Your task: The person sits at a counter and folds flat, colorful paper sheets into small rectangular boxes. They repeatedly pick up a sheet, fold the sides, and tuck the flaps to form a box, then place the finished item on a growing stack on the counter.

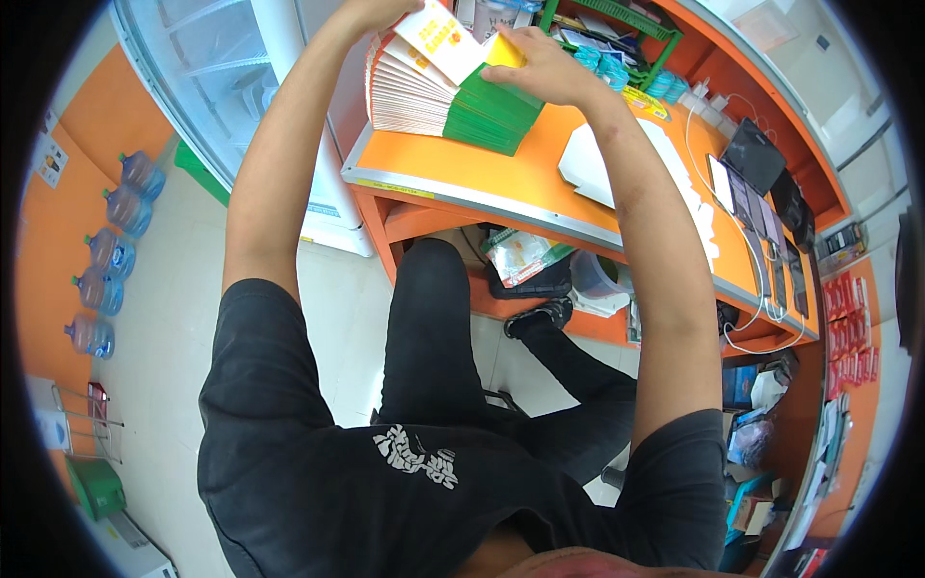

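On the orange desk [414,159] stands a thick, fanned stack of flat printed cartons [491,114], white on the left and green on the right. A white carton panel with orange print [436,43] lies tilted on top of the stack, with a yellow part at its right. My left hand [381,12], partly cut off by the upper edge, grips the panel's upper left corner. At the right side my right hand [544,67] is closed on the yellow part, thumb toward me and fingers farther up.
White cut sheets [590,166] lie beside my right forearm. Phones and cables [756,207] cover the desk's right end. A green rack [617,12] stands at the back. A glass-door fridge [217,67] is at the left, with several water jugs [116,255] along the wall.
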A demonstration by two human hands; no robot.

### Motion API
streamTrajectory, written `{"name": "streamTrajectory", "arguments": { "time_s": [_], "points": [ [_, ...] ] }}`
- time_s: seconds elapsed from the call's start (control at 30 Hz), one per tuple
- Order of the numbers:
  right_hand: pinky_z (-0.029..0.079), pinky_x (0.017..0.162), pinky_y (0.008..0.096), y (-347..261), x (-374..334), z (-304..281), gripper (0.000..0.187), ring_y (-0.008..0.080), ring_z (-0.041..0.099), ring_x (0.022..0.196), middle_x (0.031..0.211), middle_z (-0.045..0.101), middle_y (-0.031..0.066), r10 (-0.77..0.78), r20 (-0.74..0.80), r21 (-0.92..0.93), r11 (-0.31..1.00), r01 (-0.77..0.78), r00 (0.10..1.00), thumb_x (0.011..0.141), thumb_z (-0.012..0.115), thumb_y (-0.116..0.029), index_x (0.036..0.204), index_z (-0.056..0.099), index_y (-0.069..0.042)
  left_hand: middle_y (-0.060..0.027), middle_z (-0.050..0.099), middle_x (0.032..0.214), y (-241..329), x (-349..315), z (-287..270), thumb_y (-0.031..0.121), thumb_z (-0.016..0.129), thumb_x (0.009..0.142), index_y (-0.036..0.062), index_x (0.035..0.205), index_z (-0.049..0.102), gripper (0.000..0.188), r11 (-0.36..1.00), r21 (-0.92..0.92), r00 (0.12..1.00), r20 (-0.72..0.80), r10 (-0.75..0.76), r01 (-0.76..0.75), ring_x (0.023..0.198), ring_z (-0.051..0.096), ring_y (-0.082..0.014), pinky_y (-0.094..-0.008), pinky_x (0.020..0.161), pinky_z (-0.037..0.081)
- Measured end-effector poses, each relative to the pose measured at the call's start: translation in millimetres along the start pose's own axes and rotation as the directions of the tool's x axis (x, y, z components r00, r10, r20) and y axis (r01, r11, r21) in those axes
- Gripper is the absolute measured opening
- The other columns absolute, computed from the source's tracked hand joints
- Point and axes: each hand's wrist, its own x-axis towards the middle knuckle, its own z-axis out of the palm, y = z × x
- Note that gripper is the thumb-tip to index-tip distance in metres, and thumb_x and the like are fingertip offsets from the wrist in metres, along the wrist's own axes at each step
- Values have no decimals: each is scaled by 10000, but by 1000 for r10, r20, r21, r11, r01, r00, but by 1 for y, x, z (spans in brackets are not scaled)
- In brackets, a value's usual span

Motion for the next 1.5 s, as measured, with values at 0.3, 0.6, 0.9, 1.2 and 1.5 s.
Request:
{"name": "streamTrajectory", "arguments": {
  "time_s": [0.3, 0.6, 0.9, 1.2, 1.5],
  "points": [
    [287, 1195, 567, -51, 26, 47, 940, 389, 383, 1473, 1574, 415, 233, 185, 118, -263, 953, -149, 976, 929, 349, -801, 1581, 363, -124, -194, 680, 1246, -32, -49, 26, 278, 734, 901, 59, 1262, 673, 426, 762, 638, 987, -25, 161, -109, 1156, 656, -321, -435, 931, 531],
    [153, 1221, 597, -47, 17, 71, 888, 379, 301, 1523, 1620, 384, 162, 128, -40, -206, 969, -133, 991, 919, 386, -769, 1562, 419, -157, -149, 514, 1494, -59, -71, 102, 446, 347, 1084, 177, 1517, 472, 524, 816, 467, 938, 228, 261, -341, 1402, 449, -379, -492, 1183, 344],
    [263, 1198, 534, -62, 8, 39, 765, 414, 393, 1439, 1518, 455, 269, 111, 71, -144, 985, -100, 991, 1005, 433, -579, 1491, 434, 13, -146, 545, 1391, -57, -97, 115, 488, 384, 1058, 96, 1391, 541, 538, 814, 396, 896, 52, 442, -425, 1291, 482, -313, -435, 1110, 370],
    [244, 1226, 490, -77, 14, 45, 834, 389, 346, 1486, 1598, 366, 257, 197, 131, -93, 978, -186, 972, 1015, 372, -633, 1534, 386, 20, -167, 495, 1534, -93, -85, 114, 445, 358, 1072, 75, 1488, 504, 575, 906, 213, 924, 197, 327, -366, 1435, 438, -313, -422, 1213, 303],
    [287, 1212, 456, 45, -71, -27, 750, 386, 422, 1405, 1493, 449, 280, 249, -96, 742, 663, -97, 964, 981, 653, -409, 1534, 383, 19, -195, 413, 1593, -74, -77, 105, 501, 410, 1058, 111, 1493, 520, 595, 913, 240, 944, 81, 321, -331, 1502, 332, -381, -452, 1239, 233]
  ]
}}
